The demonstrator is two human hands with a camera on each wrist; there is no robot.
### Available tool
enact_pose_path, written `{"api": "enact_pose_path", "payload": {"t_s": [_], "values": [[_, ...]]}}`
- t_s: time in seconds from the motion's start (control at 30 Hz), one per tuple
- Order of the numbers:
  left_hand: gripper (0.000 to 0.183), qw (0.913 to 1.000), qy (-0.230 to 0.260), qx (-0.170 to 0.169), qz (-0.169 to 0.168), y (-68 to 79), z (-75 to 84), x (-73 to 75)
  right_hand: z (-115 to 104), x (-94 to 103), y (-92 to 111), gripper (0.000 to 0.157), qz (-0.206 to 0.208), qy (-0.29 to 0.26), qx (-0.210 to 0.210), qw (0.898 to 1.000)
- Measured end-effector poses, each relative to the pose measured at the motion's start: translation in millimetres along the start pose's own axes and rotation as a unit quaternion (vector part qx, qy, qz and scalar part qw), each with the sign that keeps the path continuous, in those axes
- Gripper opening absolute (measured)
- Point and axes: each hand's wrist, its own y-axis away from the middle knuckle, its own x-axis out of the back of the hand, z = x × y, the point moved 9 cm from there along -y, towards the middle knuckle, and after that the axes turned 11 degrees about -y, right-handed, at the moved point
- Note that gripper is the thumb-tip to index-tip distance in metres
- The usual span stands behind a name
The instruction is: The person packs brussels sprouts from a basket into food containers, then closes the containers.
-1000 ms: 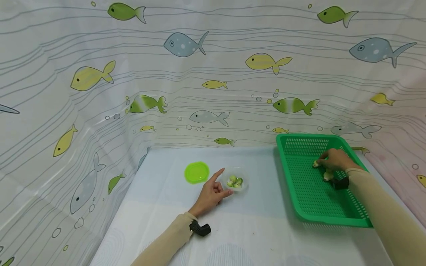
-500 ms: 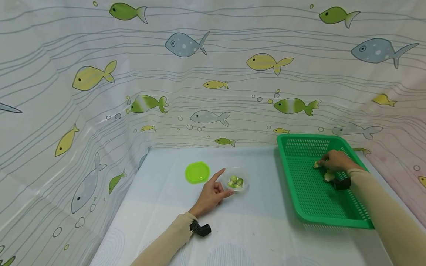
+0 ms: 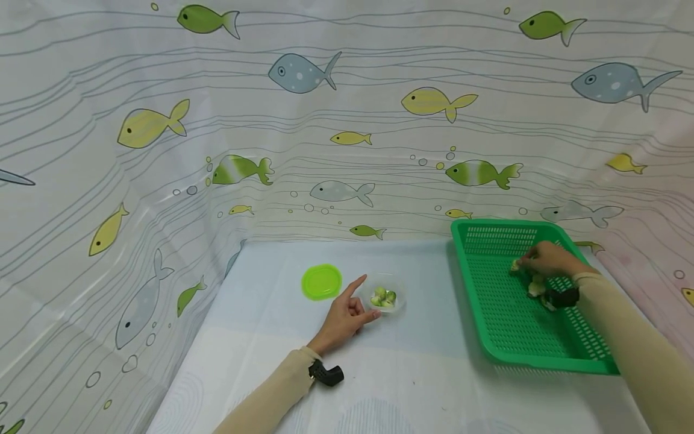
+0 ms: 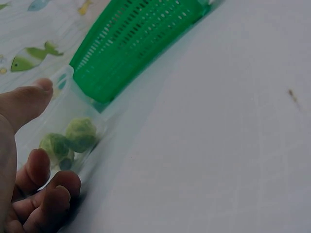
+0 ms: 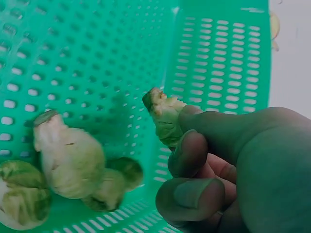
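My left hand (image 3: 343, 320) holds a small clear plastic tub (image 3: 398, 306) on the table, thumb at its near rim and index finger stretched along its left side. Several Brussels sprouts (image 4: 80, 134) lie in the tub. My right hand (image 3: 550, 260) is inside the green basket (image 3: 490, 348). Between thumb and fingers it pinches a Brussels sprout (image 5: 166, 116), its browned stem end sticking out past the fingertips. Below, on the basket floor, rest several more sprouts (image 5: 73, 162), one large and pale with a thick stem.
A bright green lid (image 3: 321, 281) lies flat on the white table left of the tub. The basket stands at the right, its slotted walls rising around my right hand. A fish-print curtain (image 3: 347, 169) hangs behind and along the sides of the table.
My right wrist has shifted slightly to the right, showing more of the sprouts under it. The left hand and the tub stay in place.
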Motion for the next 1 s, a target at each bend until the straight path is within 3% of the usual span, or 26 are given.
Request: {"api": "enact_pose_path", "payload": {"t_s": [0.33,0.57,0.77,1.0], "values": [[0.094,1.0,-0.001,0.006,-0.001,1.8,-1.9,0.8,-56,16.1,5,0.039,0.032,0.024,0.058,0.998],[0.093,1.0,0.0,0.0,0.002,1.9,-0.9,1.7,-97,25.8,7,0.043,0.034,0.034,0.068,0.997],[0.092,1.0,-0.005,-0.003,0.004,0.3,1.0,1.4,-135,26.0,12,0.038,0.038,0.03,0.098,0.994],[0.092,1.0,-0.008,-0.004,0.004,-0.1,1.1,0.5,-177,13.3,14,0.03,0.032,0.015,0.135,0.99]]}}
